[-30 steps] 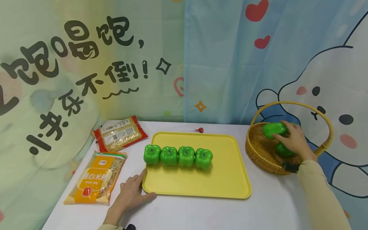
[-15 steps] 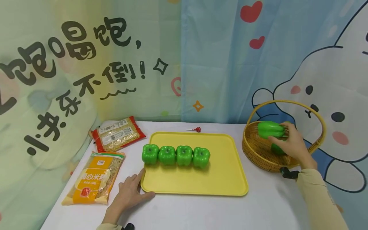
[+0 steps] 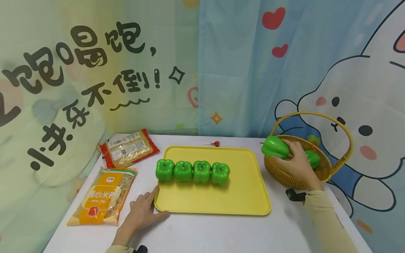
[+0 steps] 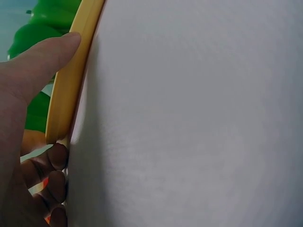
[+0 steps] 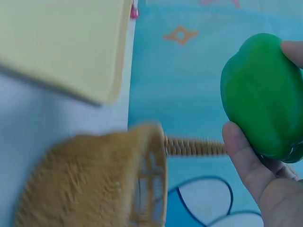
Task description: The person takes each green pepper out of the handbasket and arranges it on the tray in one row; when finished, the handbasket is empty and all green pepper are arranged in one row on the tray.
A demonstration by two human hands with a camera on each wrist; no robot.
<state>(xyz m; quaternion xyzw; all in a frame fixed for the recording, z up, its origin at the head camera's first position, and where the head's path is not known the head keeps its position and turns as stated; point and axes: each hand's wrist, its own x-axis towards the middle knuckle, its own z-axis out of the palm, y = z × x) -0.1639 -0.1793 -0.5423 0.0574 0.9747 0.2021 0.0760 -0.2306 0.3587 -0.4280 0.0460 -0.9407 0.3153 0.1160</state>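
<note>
My right hand (image 3: pixel 295 161) grips a green bell pepper (image 3: pixel 275 147) above the left rim of the wicker basket (image 3: pixel 282 178). The right wrist view shows this pepper (image 5: pixel 262 97) between the thumb and fingers, clear of the basket. Another green pepper (image 3: pixel 312 159) lies inside the basket, partly behind the hand. My left hand (image 3: pixel 141 212) rests at the near left corner of the yellow tray (image 3: pixel 246 196), fingers spread. In the left wrist view, its thumb (image 4: pixel 49 54) touches the tray rim. Several green peppers (image 3: pixel 201 171) stand in a row on the tray, touching one another.
Two bags lie left of the tray: a red-edged grain bag (image 3: pixel 129 148) and an orange-labelled bag (image 3: pixel 102 196). A small red lollipop (image 3: pixel 216 143) lies behind the tray. The basket's tall handle (image 3: pixel 343 135) arches over it. A printed curtain (image 3: pixel 234 88) hangs behind the table.
My right hand has moved left with the bell pepper, from inside the basket to above its left rim. The left hand and the row of peppers look the same.
</note>
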